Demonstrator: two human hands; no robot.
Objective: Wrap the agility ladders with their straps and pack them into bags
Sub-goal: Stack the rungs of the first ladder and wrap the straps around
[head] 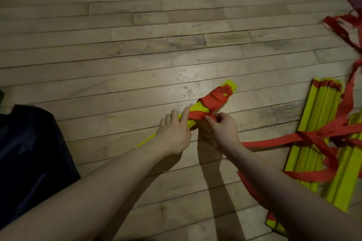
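— What are the hands doing?
— The right hand [222, 126] pinches the red cloth strap [197, 115]. The left hand [174, 133] rests on the yellow folded ladder bundle [193, 108], one straight finger pressing the strap down, so its grip is loose.
— Where is the bundle?
— Under both hands, on the pale wooden floor [137, 45], its far end already wound in red.
— What is around it?
— A dark blue cloth bag [29, 152] lies on the left. Another yellow ladder stack [317, 133], crossed by loose red straps, lies on the right.

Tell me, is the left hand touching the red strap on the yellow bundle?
Touching. In the head view the left hand lays its index finger across the red strap on the yellow bundle.
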